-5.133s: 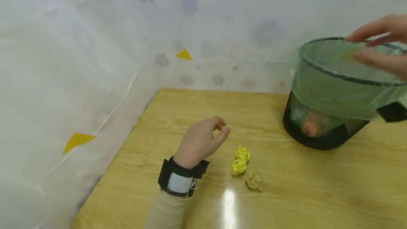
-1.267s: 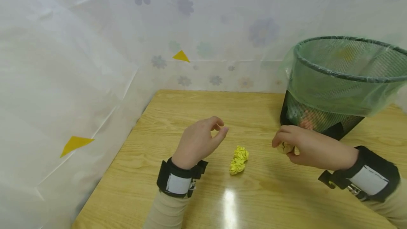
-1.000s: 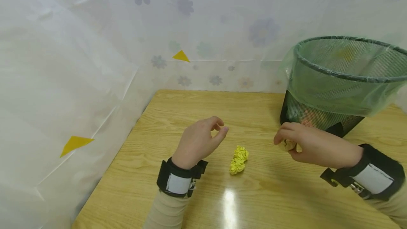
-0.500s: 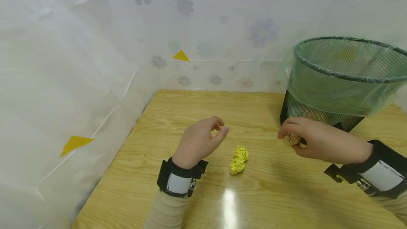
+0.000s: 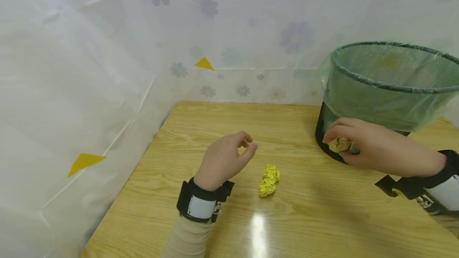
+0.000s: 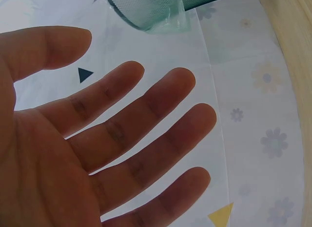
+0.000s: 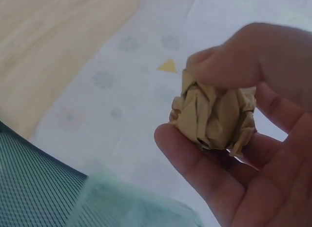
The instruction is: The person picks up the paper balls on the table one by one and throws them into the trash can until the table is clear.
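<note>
My right hand [image 5: 376, 144] pinches a crumpled ball of brown paper [image 7: 214, 117] between thumb and fingers, in front of the wastebasket [image 5: 380, 106]. That basket is black mesh with a green bag folded over its rim. Its lower part is partly hidden by the hand. My left hand [image 5: 226, 160] is held over the table, fingers loosely bent and holding nothing; the left wrist view shows the bare palm and spread fingers [image 6: 165, 97]. To the right of it, crumpled yellow paper [image 5: 269, 180] lies on the table, seemingly two lumps touching.
The wooden table [image 5: 201, 122] meets a pale flowered sheet [image 5: 251, 31] at the back and left. Yellow triangles, one of them a yellow marker [image 5: 86, 163], are stuck on the sheet. A light reflection shows on the tabletop near the front.
Five seconds ago the right hand was over the basket and the brown paper ball lay on the table. Since then it has gripped the ball, lifting it up and rightward. The left hand stays put.
</note>
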A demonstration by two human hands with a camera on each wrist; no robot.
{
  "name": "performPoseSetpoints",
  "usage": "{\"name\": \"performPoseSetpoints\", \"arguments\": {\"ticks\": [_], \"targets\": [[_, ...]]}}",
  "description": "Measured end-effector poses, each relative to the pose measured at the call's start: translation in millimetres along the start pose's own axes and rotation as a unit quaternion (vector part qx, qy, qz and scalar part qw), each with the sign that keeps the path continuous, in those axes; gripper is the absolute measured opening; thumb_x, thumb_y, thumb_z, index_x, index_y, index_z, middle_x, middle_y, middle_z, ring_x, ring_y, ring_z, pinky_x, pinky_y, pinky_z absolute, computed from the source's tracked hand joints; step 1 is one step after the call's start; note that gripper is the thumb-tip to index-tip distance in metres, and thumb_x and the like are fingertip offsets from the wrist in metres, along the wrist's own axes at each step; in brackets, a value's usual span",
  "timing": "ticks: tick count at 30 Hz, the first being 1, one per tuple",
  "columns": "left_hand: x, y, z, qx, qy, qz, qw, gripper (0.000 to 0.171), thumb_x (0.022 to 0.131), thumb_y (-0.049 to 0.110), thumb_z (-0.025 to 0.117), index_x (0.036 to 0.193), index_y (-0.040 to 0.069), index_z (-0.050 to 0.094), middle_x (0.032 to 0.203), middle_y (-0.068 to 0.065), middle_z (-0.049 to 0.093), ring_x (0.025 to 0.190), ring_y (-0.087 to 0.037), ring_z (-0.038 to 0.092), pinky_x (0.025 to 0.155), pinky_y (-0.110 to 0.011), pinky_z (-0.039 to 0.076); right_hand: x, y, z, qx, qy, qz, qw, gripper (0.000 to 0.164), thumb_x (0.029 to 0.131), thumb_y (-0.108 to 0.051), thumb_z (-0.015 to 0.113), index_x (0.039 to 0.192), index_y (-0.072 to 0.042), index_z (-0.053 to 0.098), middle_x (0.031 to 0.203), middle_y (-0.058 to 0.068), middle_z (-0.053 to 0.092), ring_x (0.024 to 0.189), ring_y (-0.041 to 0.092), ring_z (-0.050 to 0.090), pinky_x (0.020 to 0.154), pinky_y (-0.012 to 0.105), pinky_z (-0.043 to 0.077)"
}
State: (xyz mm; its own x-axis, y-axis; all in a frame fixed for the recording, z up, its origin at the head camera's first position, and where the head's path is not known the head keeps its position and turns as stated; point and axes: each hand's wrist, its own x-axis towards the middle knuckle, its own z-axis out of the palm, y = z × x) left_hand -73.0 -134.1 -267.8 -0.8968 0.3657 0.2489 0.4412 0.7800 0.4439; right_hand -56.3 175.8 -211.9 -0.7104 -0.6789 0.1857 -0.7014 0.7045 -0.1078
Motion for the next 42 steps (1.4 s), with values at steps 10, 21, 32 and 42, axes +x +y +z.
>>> {"name": "performPoseSetpoints", "arguments": {"ticks": [10,21,32,42], "targets": [[-0.7,0.8,-0.8,0.001,-0.003,0.0,1.0,0.033,0.094,0.042,0.05,0.11,0.016,0.063,0.098,0.0,0.068,0.049,-0.004,0.048,0.043,-0.023,0.038,-3.1,6.1,-17.9,-0.048,0.061,-0.015,0.997,0.061,0.056,0.002,0.085,0.105,-0.021,0.058,0.108,-0.007,0.051,0.073,0.0,0.053,0.054,0.018,0.045],[-1.0,1.3,-1.0,0.002,-0.001,0.001,1.0,0.032,0.094,0.041,0.051,0.109,0.016,0.063,0.098,0.001,0.068,0.054,-0.005,0.052,0.044,-0.023,0.039,-0.9,5.2,-20.1,-0.062,0.069,-0.021,0.995,0.057,0.057,-0.002,0.086,0.103,-0.02,0.059,0.105,-0.008,0.052,0.073,0.002,0.052,0.054,0.019,0.044],[-0.4,0.9,-0.7,0.003,0.0,0.001,1.0,0.033,0.094,0.042,0.05,0.109,0.016,0.063,0.098,0.001,0.068,0.05,-0.004,0.049,0.044,-0.023,0.038,3.1,7.8,-31.0,-0.074,0.058,-0.008,0.996,0.056,0.058,-0.003,0.085,0.104,-0.02,0.059,0.105,-0.009,0.051,0.076,0.005,0.049,0.055,0.023,0.043],[0.3,0.7,-0.2,0.004,-0.001,0.001,1.0,0.033,0.094,0.042,0.05,0.109,0.015,0.064,0.098,-0.001,0.068,0.051,-0.005,0.05,0.044,-0.023,0.039,3.8,11.6,-37.0,-0.098,0.083,-0.03,0.991,0.057,0.053,0.003,0.083,0.102,-0.016,0.06,0.103,-0.004,0.054,0.072,0.008,0.051,0.053,0.023,0.043]]}}
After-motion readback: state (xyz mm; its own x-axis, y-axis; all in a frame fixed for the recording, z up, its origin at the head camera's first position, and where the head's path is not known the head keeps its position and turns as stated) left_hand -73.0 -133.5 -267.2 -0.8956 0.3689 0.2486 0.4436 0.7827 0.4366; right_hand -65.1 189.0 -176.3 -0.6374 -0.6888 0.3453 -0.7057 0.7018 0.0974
